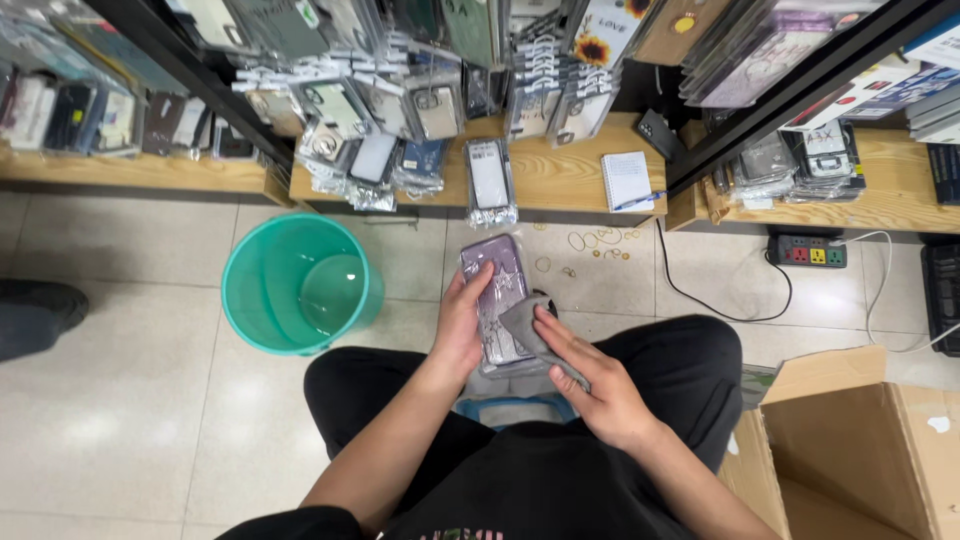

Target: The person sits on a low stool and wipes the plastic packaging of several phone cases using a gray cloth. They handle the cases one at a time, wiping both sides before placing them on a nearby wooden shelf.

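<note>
We hold a pale purple phone case in clear plastic wrap (496, 300) above our lap, near the centre of the scene. Our left hand (462, 325) grips its left edge, fingers curled around the side and thumb laid on the front. Our right hand (590, 385) pinches a small grey wiping cloth (535, 335) against the lower right part of the case; the fingers are closed on the cloth.

To the left of the case, a round green plastic waste bin (295, 285) stands on the pale tiled floor (120, 400). Far from us, a low wooden shelf (560, 175) runs across the scene. On it lie a clear-wrapped phone case with a dark rim (490, 182), directly beyond the held case, and a small white spiral notepad (627, 180) with a blue pen (640, 201) to the right. Many more packaged cases hang and lean above the shelf.

Several loose rubber bands (595, 243) lie on the floor just right of the held case. Further right, a black power strip with coloured sockets (806, 250) rests against the shelf base. An open brown cardboard box (860, 450) stands near our right knee.
</note>
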